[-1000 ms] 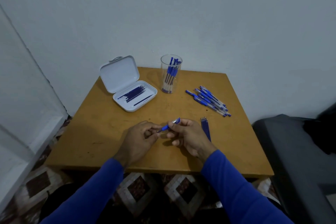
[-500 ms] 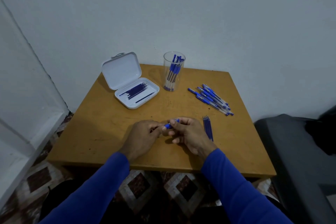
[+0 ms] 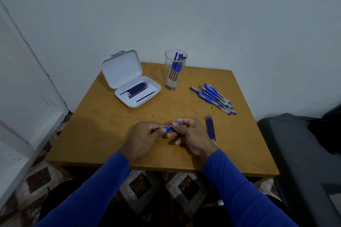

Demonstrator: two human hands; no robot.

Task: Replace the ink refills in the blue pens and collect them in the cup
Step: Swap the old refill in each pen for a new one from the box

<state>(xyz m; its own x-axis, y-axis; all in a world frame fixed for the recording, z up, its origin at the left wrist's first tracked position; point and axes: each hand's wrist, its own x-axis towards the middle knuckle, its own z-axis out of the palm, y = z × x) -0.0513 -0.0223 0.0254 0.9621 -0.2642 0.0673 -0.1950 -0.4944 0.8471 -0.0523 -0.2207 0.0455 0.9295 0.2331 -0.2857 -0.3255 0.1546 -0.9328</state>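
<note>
**Both hands closed on one blue pen at the near middle of the counter**

The left hand (image 3: 142, 137) and the right hand (image 3: 190, 134) meet low over the wooden counter (image 3: 103, 134), knuckles nearly touching. Between them they hold a single blue pen (image 3: 169, 128): the left grip is curled round one end, and the right grip pinches the other end with thumb and forefinger. Only the short blue middle of the pen shows between the fingers, so the state of its refill cannot be told. Blue sleeves cover both forearms.

Just to the right of the right grip lies a small bundle of loose refills (image 3: 210, 128), side by side on the counter, tips pointing away from the person.

Farther off and to the right of the grip, a loose pile of blue pens (image 3: 215, 97) lies slantwise on the counter.

Straight beyond the grip stands the clear cup (image 3: 175, 69), upright near the far edge, with several blue pens standing in it.

Beyond and to the left of the grip sits a white case (image 3: 129, 79), lid raised, with dark refills lying in its tray.
</note>
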